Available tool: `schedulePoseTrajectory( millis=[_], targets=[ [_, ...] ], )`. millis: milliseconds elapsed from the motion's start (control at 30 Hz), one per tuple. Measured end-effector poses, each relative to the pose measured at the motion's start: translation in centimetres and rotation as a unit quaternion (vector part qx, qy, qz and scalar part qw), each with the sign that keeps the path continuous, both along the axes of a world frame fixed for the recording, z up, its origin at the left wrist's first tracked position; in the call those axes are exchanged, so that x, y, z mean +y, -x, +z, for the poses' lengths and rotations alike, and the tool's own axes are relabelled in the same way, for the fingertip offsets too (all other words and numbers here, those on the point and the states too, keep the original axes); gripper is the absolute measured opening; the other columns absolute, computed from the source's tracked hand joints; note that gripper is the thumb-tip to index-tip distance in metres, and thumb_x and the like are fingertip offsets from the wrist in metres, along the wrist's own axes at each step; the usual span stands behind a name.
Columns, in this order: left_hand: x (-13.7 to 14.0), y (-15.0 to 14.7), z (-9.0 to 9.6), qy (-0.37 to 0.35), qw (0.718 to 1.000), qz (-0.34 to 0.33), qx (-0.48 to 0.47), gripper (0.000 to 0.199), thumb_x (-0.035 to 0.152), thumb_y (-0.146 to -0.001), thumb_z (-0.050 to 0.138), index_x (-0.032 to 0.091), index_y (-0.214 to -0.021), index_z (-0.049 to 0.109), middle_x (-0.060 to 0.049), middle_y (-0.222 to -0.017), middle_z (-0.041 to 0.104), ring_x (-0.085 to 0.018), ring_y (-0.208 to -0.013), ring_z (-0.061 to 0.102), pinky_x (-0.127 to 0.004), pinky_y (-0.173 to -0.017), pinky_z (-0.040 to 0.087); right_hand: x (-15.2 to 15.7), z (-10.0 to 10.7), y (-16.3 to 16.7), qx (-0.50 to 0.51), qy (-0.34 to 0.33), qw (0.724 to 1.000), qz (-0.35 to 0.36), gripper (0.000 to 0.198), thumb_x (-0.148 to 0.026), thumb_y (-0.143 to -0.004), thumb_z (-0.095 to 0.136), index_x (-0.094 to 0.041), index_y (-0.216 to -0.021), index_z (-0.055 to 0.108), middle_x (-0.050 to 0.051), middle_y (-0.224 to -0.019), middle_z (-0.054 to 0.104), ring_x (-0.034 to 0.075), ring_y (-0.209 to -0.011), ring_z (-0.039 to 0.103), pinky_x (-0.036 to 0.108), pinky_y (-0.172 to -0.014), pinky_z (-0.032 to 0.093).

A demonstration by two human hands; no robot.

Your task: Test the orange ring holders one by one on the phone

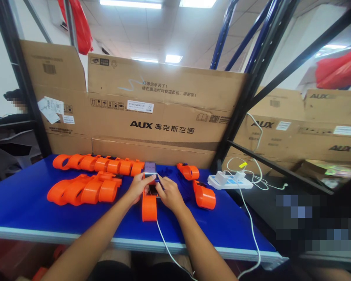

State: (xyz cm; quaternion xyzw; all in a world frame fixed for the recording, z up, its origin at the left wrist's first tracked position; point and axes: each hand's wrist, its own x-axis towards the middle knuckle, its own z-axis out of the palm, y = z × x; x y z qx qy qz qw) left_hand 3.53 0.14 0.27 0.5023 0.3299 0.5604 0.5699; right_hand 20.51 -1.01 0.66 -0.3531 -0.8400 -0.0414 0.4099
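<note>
In the middle of the blue table, my left hand [140, 187] is closed round an orange ring-shaped piece [149, 208], its thumb stretched across the top. A small dark block [153, 190] sits at the upper end of this piece, partly covered by fingers. My right hand [170, 192] presses in from the other side with bent fingers, its index finger pointing up near the left thumb. Whatever lies between the right fingertips is too small to make out. Just beyond my hands stands a phone-like device with a lit screen [150, 167].
Two rows of similar orange pieces [89, 162] lie to the left. Two more orange pieces [205, 196] lie right, beside dark blue cords [179, 183]. A white power strip [230, 182] with plugged-in chargers sits at the right edge. A white cable [166, 244] hangs over the front edge. Cardboard [163, 105] walls the back.
</note>
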Motion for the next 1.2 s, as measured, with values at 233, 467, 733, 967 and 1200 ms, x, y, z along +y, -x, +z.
schedulePoseTrajectory(
  millis=[233, 467, 733, 967, 1200],
  targets=[
    [0.0, 0.1, 0.1, 0.022, 1.000, -0.011, -0.013, 0.043, 0.052, -0.069, 0.082, 0.016, -0.082, 0.064, 0.008, -0.042, 0.045, -0.006, -0.032, 0.035, -0.019, -0.036, 0.028, -0.1, 0.1, -0.1, 0.001, 0.000, 1.000, 0.003, 0.036, -0.024, -0.098, 0.045, -0.016, -0.130, 0.059, 0.005, -0.077, 0.063, 0.019, -0.070, 0.059, 0.029, -0.066, 0.048],
    [-0.3, 0.0, 0.4, 0.038, 0.999, -0.012, -0.021, 0.042, 0.050, -0.066, 0.084, 0.016, -0.082, 0.064, 0.007, -0.044, 0.049, -0.005, -0.032, 0.037, -0.019, -0.037, 0.029, -0.3, 0.4, 0.1, 0.004, -0.001, 1.000, 0.008, 0.035, -0.023, -0.097, 0.045, -0.017, -0.128, 0.060, 0.005, -0.076, 0.064, 0.019, -0.070, 0.059, 0.029, -0.066, 0.048],
    [-0.9, 0.1, 1.1, 0.043, 0.995, -0.075, -0.055, 0.042, 0.049, -0.068, 0.083, 0.016, -0.081, 0.060, 0.008, -0.042, 0.046, -0.004, -0.030, 0.033, -0.020, -0.036, 0.021, -1.0, 1.1, 0.0, 0.127, 0.023, 0.992, -0.018, 0.033, -0.026, -0.101, 0.040, -0.020, -0.079, 0.063, 0.004, -0.068, 0.063, 0.016, -0.062, 0.058, 0.026, -0.060, 0.045],
    [-1.2, -0.2, 1.5, 0.058, 0.994, -0.046, -0.081, 0.043, 0.050, -0.067, 0.083, 0.017, -0.081, 0.058, 0.010, -0.038, 0.041, -0.004, -0.030, 0.032, -0.019, -0.036, 0.019, -0.5, 0.8, 0.9, 0.285, 0.136, 0.949, 0.010, 0.036, -0.044, -0.098, 0.047, -0.020, -0.074, 0.060, 0.002, -0.063, 0.064, 0.016, -0.058, 0.060, 0.026, -0.057, 0.050],
    [-0.9, -0.1, 1.6, 0.066, 0.991, -0.007, -0.116, 0.043, 0.049, -0.068, 0.082, 0.016, -0.085, 0.059, 0.005, -0.047, 0.057, -0.004, -0.032, 0.035, -0.019, -0.036, 0.024, 1.4, 1.2, 0.0, 0.591, 0.370, 0.702, 0.145, 0.025, -0.043, -0.090, 0.061, -0.019, -0.096, 0.061, 0.009, -0.089, 0.073, 0.023, -0.078, 0.073, 0.040, -0.070, 0.063]
  ],
)
